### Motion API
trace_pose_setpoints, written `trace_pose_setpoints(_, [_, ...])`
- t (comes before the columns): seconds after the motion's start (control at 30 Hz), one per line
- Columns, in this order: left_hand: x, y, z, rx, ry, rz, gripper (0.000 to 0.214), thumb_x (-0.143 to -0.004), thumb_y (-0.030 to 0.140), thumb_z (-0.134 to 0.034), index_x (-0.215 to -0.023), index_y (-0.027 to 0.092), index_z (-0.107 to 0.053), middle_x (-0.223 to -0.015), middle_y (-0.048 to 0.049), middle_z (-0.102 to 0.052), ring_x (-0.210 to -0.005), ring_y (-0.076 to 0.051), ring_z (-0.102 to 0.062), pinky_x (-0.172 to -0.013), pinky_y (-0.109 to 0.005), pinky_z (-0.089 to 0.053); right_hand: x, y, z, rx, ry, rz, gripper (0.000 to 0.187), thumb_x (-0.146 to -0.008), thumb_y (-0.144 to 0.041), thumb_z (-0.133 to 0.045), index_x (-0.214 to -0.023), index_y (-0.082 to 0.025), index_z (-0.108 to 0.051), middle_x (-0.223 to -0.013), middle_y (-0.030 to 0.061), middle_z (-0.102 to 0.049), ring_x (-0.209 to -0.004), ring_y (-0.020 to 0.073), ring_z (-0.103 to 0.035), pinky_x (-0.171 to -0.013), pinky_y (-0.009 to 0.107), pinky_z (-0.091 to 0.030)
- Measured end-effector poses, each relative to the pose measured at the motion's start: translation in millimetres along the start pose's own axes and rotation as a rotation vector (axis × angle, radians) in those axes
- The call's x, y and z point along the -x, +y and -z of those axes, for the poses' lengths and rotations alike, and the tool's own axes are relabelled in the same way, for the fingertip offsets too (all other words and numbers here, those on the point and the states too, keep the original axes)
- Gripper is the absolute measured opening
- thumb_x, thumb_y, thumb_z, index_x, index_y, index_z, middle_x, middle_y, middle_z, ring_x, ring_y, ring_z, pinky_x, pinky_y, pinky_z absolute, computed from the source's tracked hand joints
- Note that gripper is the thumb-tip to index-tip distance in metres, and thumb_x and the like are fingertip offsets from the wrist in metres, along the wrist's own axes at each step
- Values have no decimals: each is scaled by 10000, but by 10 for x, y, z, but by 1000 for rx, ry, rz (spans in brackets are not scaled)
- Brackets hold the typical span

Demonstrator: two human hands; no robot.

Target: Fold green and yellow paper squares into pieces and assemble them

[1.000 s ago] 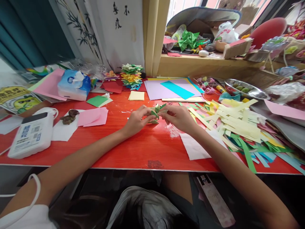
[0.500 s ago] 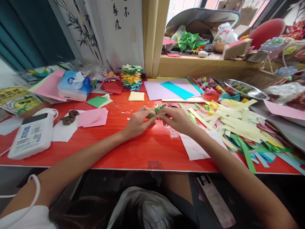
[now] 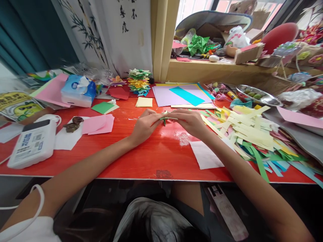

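My left hand (image 3: 144, 125) and my right hand (image 3: 189, 121) meet over the middle of the red table (image 3: 141, 158). Both pinch a small folded paper piece (image 3: 165, 117), green with pale yellow, which now looks flat and thin between the fingertips. It is held just above the tabletop. Most of the piece is hidden by my fingers.
A heap of yellow, green and blue paper strips (image 3: 254, 134) lies to the right. Purple sheets with a teal strip (image 3: 183, 94) lie behind, beside a stack of folded coloured pieces (image 3: 139, 80). Pink paper (image 3: 98, 123), a tissue pack (image 3: 78, 90) and a white device (image 3: 32, 143) sit left. A white sheet (image 3: 205, 154) lies near my right wrist.
The folded piece stood open with raised points a second ago; now it is pressed flat between my fingers. Both hands have shifted slightly farther from me.
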State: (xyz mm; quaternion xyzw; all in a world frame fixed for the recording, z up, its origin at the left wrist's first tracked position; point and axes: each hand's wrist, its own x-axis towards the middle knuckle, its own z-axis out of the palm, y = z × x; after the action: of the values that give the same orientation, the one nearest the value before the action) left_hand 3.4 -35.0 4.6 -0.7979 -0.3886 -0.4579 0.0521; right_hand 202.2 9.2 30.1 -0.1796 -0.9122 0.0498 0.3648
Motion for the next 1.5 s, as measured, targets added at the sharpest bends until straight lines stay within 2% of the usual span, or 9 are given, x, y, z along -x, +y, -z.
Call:
trace_pose_setpoints(0.13, [16,-24,3,-87,9,-74,302,-823,210,-501,-1122,206,-547,-902,-28,-629,-881,-127,-496,-776,-281,-473,24,16,0,127,-1,61,348,-866,-92,-377,-1096,-240,-590,-993,26,-622,-869,125,-583,-703,254,-475])
trace_pose_setpoints(0.33, [32,-27,-12,-103,31,-34,296,-831,244,-491,-1122,206,-530,-931,-45,-604,-864,-107,-553,-784,-257,-489,32,-1,16,188,0,96,328,-864,-74,-365,-1061,-201,-595,-987,40,-625,-864,121,-586,-709,242,-479])
trace_pose_setpoints(0.5, [35,-11,0,-118,22,-30,345,-833,230,-488,-1174,186,-458,-926,-41,-632,-885,-110,-557,-819,-254,-477,22,-35,13,176,-42,115,296,-880,-92,-356,-1043,-175,-589,-979,51,-624,-834,127,-588,-674,244,-471])
trace_pose_setpoints(0.67, [48,-7,-4,-107,-8,-62,363,-833,226,-489,-1191,194,-437,-953,-37,-628,-915,-113,-554,-839,-262,-474,14,-64,-10,179,-31,97,281,-870,-90,-370,-1029,-176,-586,-863,42,-626,-739,118,-573,-601,234,-447])
trace_pose_setpoints(0.77, [41,5,-7,-113,1,-66,351,-829,227,-496,-1176,189,-453,-926,-32,-632,-892,-113,-559,-828,-261,-478,1,-75,13,177,-53,90,274,-866,-99,-374,-1020,-171,-590,-833,47,-619,-726,120,-564,-600,237,-438])
trace_pose_setpoints(0.93, [22,20,-1,-128,61,28,290,-831,230,-494,-1115,180,-515,-855,-31,-614,-790,-96,-584,-755,-231,-495,-23,-98,82,189,-77,94,274,-871,-127,-375,-1021,-153,-603,-838,64,-615,-708,125,-554,-598,248,-430])
trace_pose_setpoints(1.03, [27,20,2,-112,64,20,288,-831,223,-494,-1114,183,-516,-878,-35,-611,-812,-98,-589,-759,-235,-498,-23,-102,83,173,-88,78,285,-868,-122,-369,-1028,-170,-600,-836,58,-614,-709,121,-550,-603,248,-428])
trace_pose_setpoints(1.23, [41,22,9,-81,45,-9,305,-828,214,-498,-1133,204,-501,-920,-30,-612,-869,-98,-583,-782,-227,-498,0,-83,24,122,-42,37,262,-850,-103,-399,-957,-194,-619,-802,26,-616,-692,103,-554,-595,226,-422])
trace_pose_setpoints(1.5, [34,6,8,-85,31,-34,291,-824,251,-504,-1111,204,-508,-906,-29,-616,-865,-106,-576,-784,-240,-493,10,-105,3,87,0,60,267,-865,-118,-392,-1001,-215,-600,-825,15,-625,-736,103,-573,-627,228,-448])
